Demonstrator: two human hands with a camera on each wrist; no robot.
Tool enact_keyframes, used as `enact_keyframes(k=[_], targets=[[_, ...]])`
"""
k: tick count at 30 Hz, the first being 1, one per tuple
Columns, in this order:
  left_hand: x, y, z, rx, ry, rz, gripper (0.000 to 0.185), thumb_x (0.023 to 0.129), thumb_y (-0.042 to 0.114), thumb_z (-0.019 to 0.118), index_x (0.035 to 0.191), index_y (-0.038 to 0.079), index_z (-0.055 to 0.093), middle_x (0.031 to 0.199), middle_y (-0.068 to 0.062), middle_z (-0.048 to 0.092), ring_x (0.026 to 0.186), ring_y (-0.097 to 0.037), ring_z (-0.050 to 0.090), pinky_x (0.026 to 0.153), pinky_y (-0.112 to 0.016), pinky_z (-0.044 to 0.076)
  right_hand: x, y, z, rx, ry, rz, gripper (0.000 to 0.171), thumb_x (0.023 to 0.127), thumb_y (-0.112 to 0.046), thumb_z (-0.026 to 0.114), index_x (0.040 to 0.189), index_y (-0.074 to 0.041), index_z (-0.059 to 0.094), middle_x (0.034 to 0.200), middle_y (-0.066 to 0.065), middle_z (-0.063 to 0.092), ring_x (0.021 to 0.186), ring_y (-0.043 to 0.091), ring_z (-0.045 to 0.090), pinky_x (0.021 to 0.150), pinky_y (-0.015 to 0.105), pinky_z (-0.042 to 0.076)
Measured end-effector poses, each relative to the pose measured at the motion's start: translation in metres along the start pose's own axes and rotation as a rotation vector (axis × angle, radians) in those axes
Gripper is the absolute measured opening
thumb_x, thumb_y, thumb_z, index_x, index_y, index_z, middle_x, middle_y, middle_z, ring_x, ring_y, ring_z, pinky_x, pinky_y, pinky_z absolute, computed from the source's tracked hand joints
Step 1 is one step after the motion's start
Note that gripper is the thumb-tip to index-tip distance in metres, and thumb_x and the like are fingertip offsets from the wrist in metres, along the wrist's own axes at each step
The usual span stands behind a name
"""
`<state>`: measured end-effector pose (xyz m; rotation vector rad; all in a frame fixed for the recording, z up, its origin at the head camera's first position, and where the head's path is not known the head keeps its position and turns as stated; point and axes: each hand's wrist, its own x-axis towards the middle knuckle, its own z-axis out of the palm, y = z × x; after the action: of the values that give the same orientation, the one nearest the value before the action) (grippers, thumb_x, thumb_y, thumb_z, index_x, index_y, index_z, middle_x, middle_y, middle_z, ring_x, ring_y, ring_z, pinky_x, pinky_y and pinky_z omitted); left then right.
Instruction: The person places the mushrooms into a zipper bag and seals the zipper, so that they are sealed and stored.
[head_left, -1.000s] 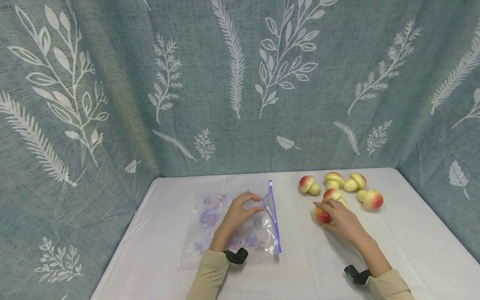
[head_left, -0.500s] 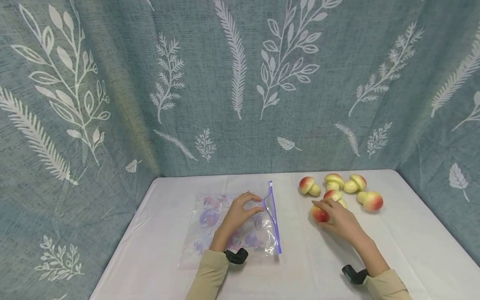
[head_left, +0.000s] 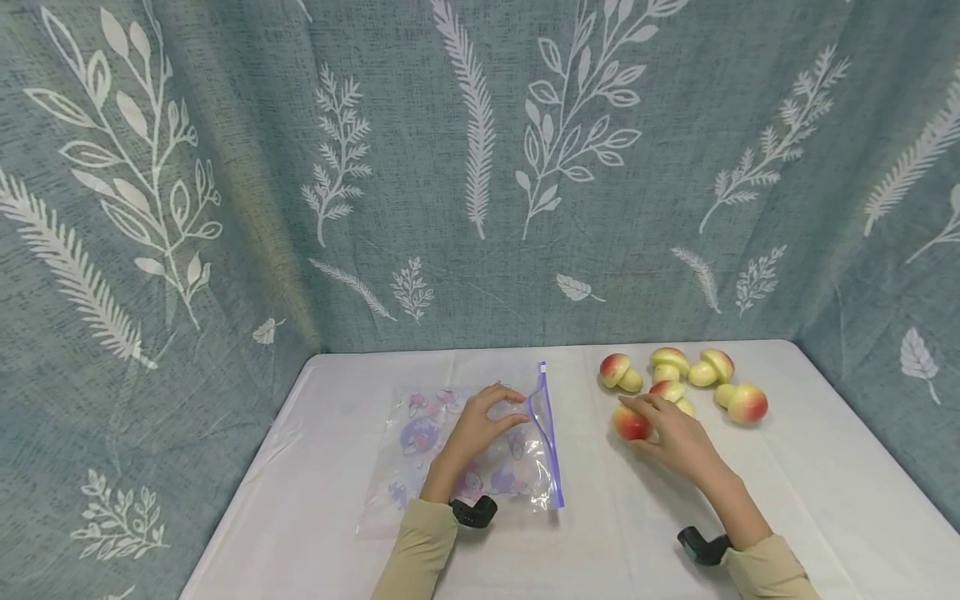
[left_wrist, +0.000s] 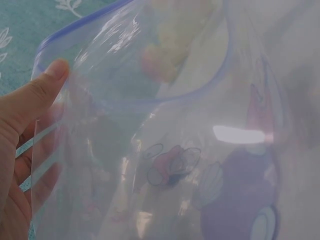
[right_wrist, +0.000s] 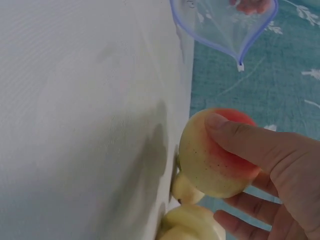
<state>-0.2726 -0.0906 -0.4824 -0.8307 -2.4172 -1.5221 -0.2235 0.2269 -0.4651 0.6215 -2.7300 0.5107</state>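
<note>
A clear zip bag (head_left: 465, 450) with purple cartoon prints and a purple zip strip lies on the white table (head_left: 315, 467). My left hand (head_left: 480, 425) pinches its upper layer near the mouth, which gapes open; in the left wrist view my thumb (left_wrist: 37, 92) presses the bag (left_wrist: 175, 150) film below the zip strip. My right hand (head_left: 663, 433) grips a red-and-yellow toy mushroom (head_left: 630, 422) just right of the bag's mouth. The right wrist view shows the mushroom (right_wrist: 215, 152) held above the table, with the open bag mouth (right_wrist: 225, 30) ahead.
Several more toy mushrooms (head_left: 686, 375) lie in a cluster at the table's far right. A teal curtain (head_left: 480, 167) with white leaf prints closes off the back and both sides. Black wrist mounts (head_left: 472, 511) sit on both sleeves.
My right hand has carried the mushroom a little left, away from the cluster and nearer the bag's mouth. The left hand and bag have stayed put.
</note>
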Motion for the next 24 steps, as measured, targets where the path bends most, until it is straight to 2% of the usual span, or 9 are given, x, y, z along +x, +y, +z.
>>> enact_keyframes(k=[4, 9, 20, 24], targets=[[0.001, 0.000, 0.001, 0.004, 0.007, -0.028, 0.028, 0.074, 0.020, 0.075, 0.100, 0.011, 0.068, 0.104, -0.002, 0.068, 0.126, -0.034, 0.044, 0.114, -0.041, 0.026, 0.003, 0.000, 0.001, 0.007, 0.014, 0.000, 0.064, 0.071, -0.020, 0.080, 0.128, -0.013, 0.053, 0.114, 0.011, 0.059, 0.100, 0.027, 0.057, 0.066, 0.041, 0.052], [0.002, -0.001, 0.003, -0.001, 0.007, -0.054, 0.030, 0.074, 0.013, 0.075, 0.101, 0.005, 0.067, 0.106, -0.008, 0.067, 0.128, -0.035, 0.042, 0.114, -0.045, 0.024, 0.006, -0.001, 0.003, 0.010, 0.054, -0.014, 0.064, 0.070, -0.022, 0.081, 0.128, -0.014, 0.054, 0.115, 0.009, 0.060, 0.101, 0.027, 0.058, 0.067, 0.044, 0.053], [0.002, -0.001, 0.001, 0.006, -0.008, -0.020, 0.029, 0.076, 0.024, 0.074, 0.102, 0.012, 0.068, 0.105, -0.002, 0.067, 0.127, -0.036, 0.043, 0.114, -0.042, 0.025, 0.015, -0.005, 0.007, 0.035, 0.100, -0.047, 0.066, 0.068, -0.025, 0.082, 0.127, -0.014, 0.055, 0.118, 0.006, 0.062, 0.098, 0.027, 0.057, 0.065, 0.039, 0.051], [0.001, -0.001, 0.000, 0.019, -0.008, -0.015, 0.030, 0.076, 0.026, 0.073, 0.102, 0.012, 0.067, 0.105, -0.002, 0.067, 0.127, -0.036, 0.043, 0.114, -0.043, 0.026, 0.017, -0.008, 0.008, 0.064, 0.103, -0.046, 0.064, 0.069, -0.025, 0.082, 0.126, -0.012, 0.056, 0.119, 0.007, 0.062, 0.102, 0.028, 0.056, 0.071, 0.042, 0.052]])
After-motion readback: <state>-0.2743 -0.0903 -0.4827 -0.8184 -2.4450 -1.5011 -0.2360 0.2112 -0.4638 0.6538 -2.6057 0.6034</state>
